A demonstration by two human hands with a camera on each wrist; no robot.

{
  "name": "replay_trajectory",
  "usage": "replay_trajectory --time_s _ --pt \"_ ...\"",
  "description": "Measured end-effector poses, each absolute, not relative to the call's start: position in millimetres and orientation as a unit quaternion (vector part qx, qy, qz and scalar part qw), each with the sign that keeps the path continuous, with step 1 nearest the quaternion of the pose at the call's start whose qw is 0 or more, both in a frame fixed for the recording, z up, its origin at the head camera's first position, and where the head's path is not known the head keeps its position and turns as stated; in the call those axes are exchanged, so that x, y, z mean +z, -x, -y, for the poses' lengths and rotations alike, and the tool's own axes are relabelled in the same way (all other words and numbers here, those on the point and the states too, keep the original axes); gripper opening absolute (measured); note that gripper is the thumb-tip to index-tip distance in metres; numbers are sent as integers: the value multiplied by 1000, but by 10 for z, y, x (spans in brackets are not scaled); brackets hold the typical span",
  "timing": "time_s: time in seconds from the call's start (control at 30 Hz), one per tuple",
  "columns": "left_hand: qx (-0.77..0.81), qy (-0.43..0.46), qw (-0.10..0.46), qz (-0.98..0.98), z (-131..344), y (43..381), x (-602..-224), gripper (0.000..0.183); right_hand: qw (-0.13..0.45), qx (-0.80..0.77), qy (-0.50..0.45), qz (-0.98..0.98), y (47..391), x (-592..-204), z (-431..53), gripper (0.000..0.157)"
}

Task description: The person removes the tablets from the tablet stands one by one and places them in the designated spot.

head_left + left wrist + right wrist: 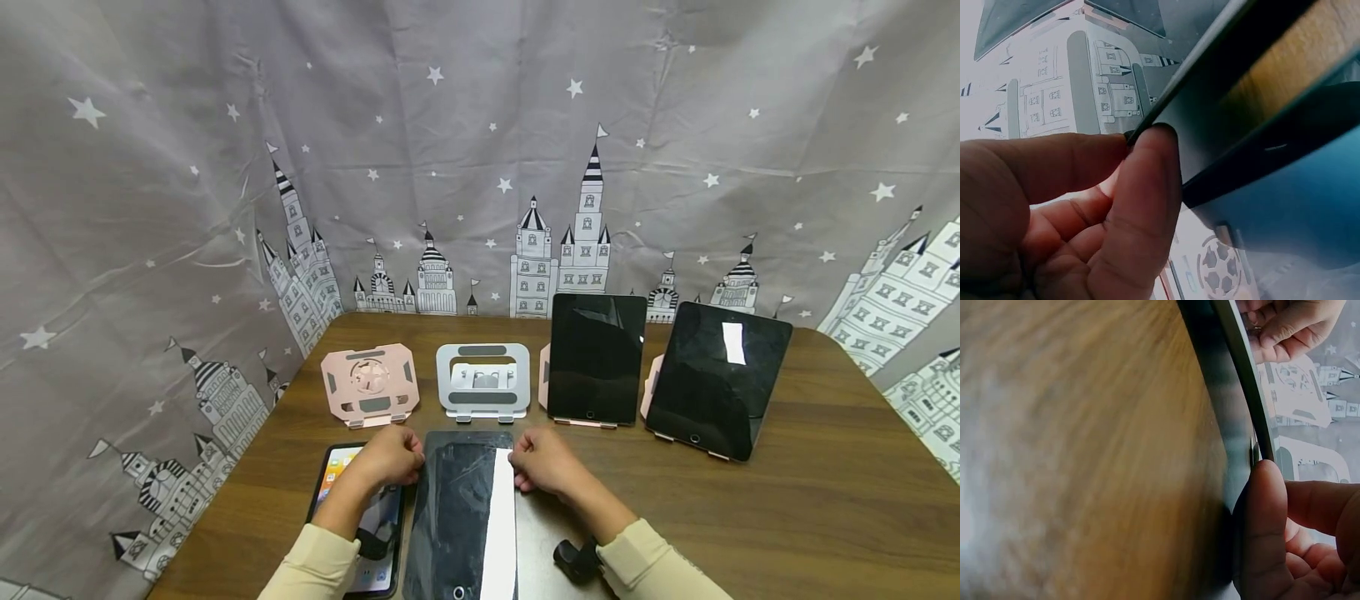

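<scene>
Near the left edge of the wooden worktop (pixel 832 500), a lit tablet (pixel 388 521) lies flat, screen up, partly hidden under the left forearm with its cream sleeve (pixel 315 567) and black wristband (pixel 372 544). Behind it, towards the back left corner, stands a pink stand (pixel 369 382) with a round cutout. The left hand (pixel 392 454) pinches the upper left side of a dark tablet (pixel 453 517) between thumb and finger, the other fingers curled in. This tablet is left of the worktop's middle, screen up, a bright white strip of reflection down its right side; its round button shows at the lower border of the head view. Whether its lower end touches the worktop cannot be told. Just beyond its top, nearer the back edge, is a pale grey stand (pixel 483 398). The right hand (pixel 543 460) pinches the dark tablet's upper right side in the same way; a black device (pixel 576 562) is at that wrist. Farther right, close to the back edge, an upright tablet (pixel 596 358) rests on a second pink stand (pixel 543 375). Towards the back right corner a slanted tablet (pixel 717 383) leans on a third pink stand (pixel 652 387).
</scene>
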State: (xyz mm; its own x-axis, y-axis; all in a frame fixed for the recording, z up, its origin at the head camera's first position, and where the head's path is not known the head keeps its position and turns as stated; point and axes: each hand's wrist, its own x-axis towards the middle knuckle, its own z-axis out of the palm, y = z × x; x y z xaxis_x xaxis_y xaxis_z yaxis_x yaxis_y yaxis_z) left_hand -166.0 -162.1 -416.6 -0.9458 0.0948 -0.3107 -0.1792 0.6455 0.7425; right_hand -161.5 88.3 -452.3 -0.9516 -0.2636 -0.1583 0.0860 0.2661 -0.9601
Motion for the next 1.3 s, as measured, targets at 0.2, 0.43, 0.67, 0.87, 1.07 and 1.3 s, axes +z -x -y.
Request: replay_trajectory --time_s 0.2,0.43,0.67,0.87,1.07,1.3 --pt "403 17 152 -902 1649 1657 -4161 17 143 -605 52 -781 1609 -4524 -850 15" --pt "411 32 157 -898 1683 1664 -4166 17 141 -593 61 -791 1620 -4549 -811 16" --pt "391 34 167 -905 1701 1668 -4160 17 145 -588 65 -793 1639 -4565 -798 20" --pt "389 35 168 -905 1704 1684 -4179 17 148 -577 60 -801 1652 -4567 -787 21" --pt "386 33 173 -906 1717 1694 -4193 20 149 -570 69 -805 1652 -4545 -788 22" --pt "362 23 183 -914 1713 1696 -4183 24 152 -557 67 -814 1652 -4543 -780 21"
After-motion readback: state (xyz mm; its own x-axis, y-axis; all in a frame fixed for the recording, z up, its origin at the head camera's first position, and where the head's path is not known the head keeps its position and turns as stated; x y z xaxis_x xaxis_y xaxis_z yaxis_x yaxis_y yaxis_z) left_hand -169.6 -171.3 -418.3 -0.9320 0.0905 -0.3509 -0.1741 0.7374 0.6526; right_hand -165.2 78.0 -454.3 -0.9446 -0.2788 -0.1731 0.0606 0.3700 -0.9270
